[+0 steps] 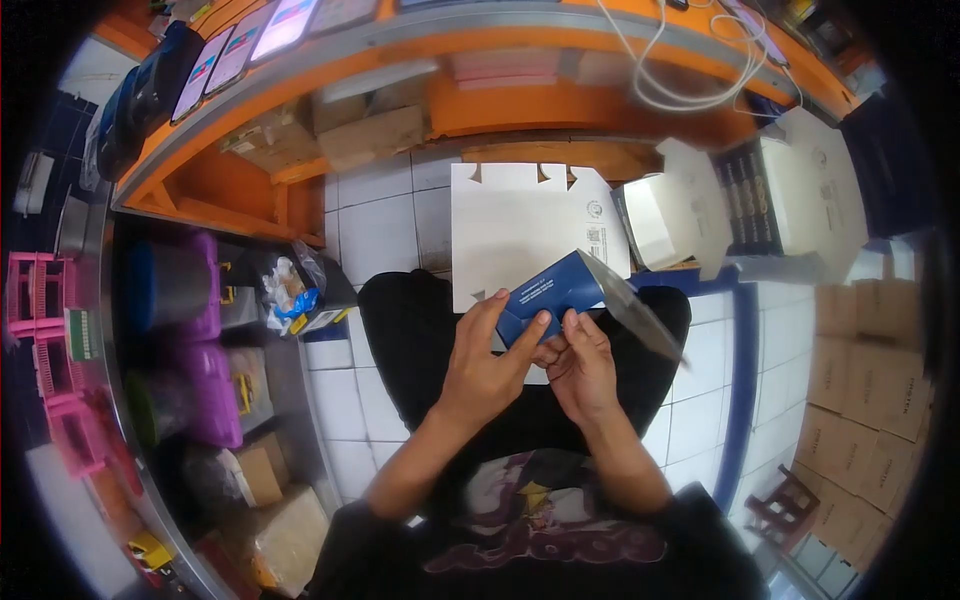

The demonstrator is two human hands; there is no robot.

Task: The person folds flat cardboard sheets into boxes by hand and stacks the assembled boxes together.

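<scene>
Above my lap I hold a small blue cardboard box (pixel 550 290) with lines of white print, tilted up to the right. My left hand (pixel 485 365) grips its left side, with the fingers along the face and lower edge. My right hand (pixel 583 368) pinches the lower right edge, its fingertips close to those of the left. From the box's right end a greyish flap (pixel 640 318) sticks out, partly blurred. Just beyond my hands lies a flat white cardboard sheet (pixel 515 225) with notches and small printed marks. The box partly covers its lower right part.
Open white cartons (pixel 815 200) stand at the right, one with dark boxes beside it. An orange workbench (pixel 380 75) with phones and a white cable (pixel 690 100) runs across the front. A waste bin (pixel 325 280) and purple-lidded tubs (pixel 212 395) are at left; stacked brown cartons (pixel 870 400) at right.
</scene>
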